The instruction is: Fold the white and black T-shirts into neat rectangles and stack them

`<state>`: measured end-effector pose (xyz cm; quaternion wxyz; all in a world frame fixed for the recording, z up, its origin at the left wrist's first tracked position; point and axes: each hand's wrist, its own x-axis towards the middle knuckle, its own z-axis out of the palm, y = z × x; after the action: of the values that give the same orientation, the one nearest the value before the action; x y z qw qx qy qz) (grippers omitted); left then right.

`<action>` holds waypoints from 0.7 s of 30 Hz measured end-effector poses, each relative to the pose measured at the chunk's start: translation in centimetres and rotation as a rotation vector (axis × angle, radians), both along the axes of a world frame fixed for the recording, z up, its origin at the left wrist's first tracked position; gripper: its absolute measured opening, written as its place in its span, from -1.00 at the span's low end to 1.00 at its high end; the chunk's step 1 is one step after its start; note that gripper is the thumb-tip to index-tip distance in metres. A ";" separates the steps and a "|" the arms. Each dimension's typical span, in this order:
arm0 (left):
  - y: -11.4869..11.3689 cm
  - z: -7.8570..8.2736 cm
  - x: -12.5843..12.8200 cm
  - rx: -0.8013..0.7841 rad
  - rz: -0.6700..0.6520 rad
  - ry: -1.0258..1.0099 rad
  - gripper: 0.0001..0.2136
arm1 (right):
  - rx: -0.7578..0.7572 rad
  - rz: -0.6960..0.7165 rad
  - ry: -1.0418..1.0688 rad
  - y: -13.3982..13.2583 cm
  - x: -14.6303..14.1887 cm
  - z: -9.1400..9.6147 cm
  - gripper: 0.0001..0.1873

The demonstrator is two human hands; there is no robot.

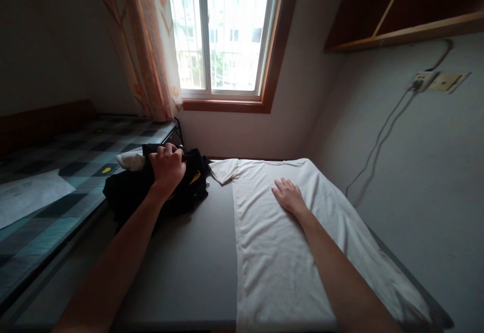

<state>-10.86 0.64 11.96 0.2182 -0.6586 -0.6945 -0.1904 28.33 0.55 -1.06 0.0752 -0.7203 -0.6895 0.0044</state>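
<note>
A white T-shirt (pixel 272 252) lies spread over the right side of the grey tabletop (pixel 196 262), with light wrinkles across it. Its short sleeve (pixel 226 169) points left at the far end. My right hand (pixel 289 195) rests flat on the upper part of the shirt, fingers stretched out. To the left, a heap of black clothing (pixel 128 189) with a small yellow patch sits by the table's far left part. My left hand (pixel 168 164) is on top of the heap, its fingers curled into the cloth. White fabric (pixel 131 159) sticks out behind the heap.
Along the left stands a surface with a checked cover (pixel 86 156), bearing a sheet of paper (pixel 34 197) and a small yellow item (pixel 106 170). A power cord (pixel 372 151) hangs down the right wall below a shelf (pixel 408 33). The window and curtain (pixel 151 45) are ahead.
</note>
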 end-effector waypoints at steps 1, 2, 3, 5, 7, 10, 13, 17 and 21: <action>-0.1 0.1 0.3 -0.007 -0.010 0.003 -0.76 | 0.009 0.001 0.004 0.0 0.0 -0.1 -0.42; -0.2 0.2 0.6 -0.025 -0.016 -0.001 -0.76 | 0.024 0.003 0.011 0.0 0.1 -0.1 -0.43; -0.3 0.4 0.9 -0.046 -0.017 -0.013 -0.74 | 0.046 0.009 0.024 0.0 0.1 -0.1 -0.45; -0.5 0.7 1.3 -0.069 -0.014 -0.043 -0.72 | 0.112 0.043 0.077 0.1 -0.1 0.1 -0.50; -0.8 1.2 1.8 -0.050 -0.028 -0.069 -0.71 | 0.196 0.118 0.193 0.1 -0.7 0.6 -0.57; -1.6 1.7 3.0 -0.016 -0.145 -0.124 -0.72 | 0.241 0.293 0.502 -0.3 -2.7 1.6 -0.61; -2.7 1.7 4.8 -0.033 -0.372 -0.194 -0.77 | 0.083 0.489 0.834 -1.4 -5.4 2.2 -0.41; -4.1 0.3 7.8 -0.213 -0.731 -0.193 -0.81 | -0.079 0.667 1.020 -3.1 -8.9 2.0 -0.03; -4.6 -1.3 9.2 -0.415 -0.890 -0.166 -0.78 | -0.067 0.657 0.968 -3.9 -10.9 1.2 -0.24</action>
<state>-1.66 -3.95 10.64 -0.0759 -0.9034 -0.3841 -0.1747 17.45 -3.33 0.09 0.3536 -0.3869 -0.7633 0.3778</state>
